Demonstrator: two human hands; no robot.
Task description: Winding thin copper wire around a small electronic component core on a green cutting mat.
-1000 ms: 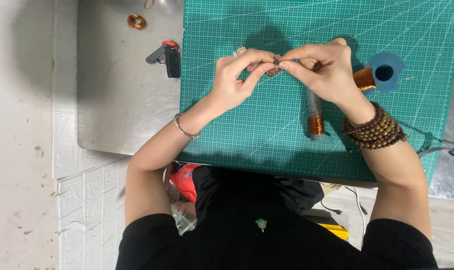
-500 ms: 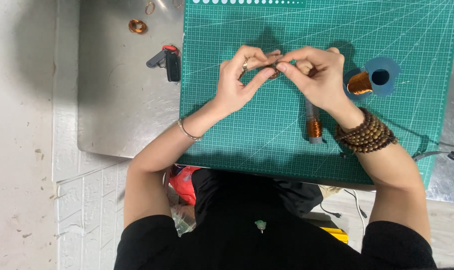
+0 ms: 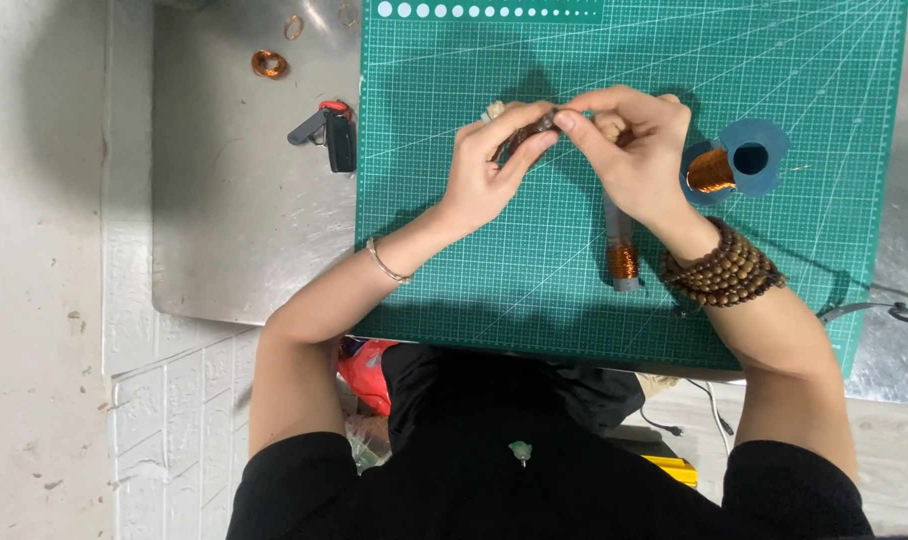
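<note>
Both hands meet upper centre of frame over the green cutting mat (image 3: pixel 534 290); left hand (image 3: pixel 484 170) and right hand (image 3: pixel 634 150) each pinch shut on a small dark coil piece (image 3: pixel 534 128) held between the fingertips, just above the mat; copper wire spool (image 3: pixel 734 165) right of the right hand; second wound rod (image 3: pixel 622 250) below it; key fob (image 3: pixel 324 130) on the metal tabletop (image 3: pixel 234 220) upper left; bead bracelets (image 3: pixel 724 272) on the right wrist.
</note>
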